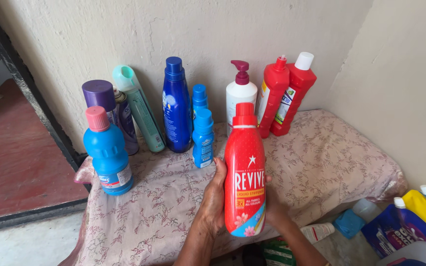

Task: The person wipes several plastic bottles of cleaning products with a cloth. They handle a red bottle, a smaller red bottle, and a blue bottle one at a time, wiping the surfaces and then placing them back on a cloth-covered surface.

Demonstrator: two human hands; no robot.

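Both hands hold a red bottle (245,172) upright at lower centre: left hand (213,197) wraps its side, right hand (272,207) cups behind. Smooth rigid plastic, probably slippery and fairly heavy; the mid-body grip suits it.

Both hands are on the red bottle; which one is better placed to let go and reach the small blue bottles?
Probably left. The left hand grips the red bottle on the side facing the small blue bottles; the right hand sits mostly behind it, farther away.
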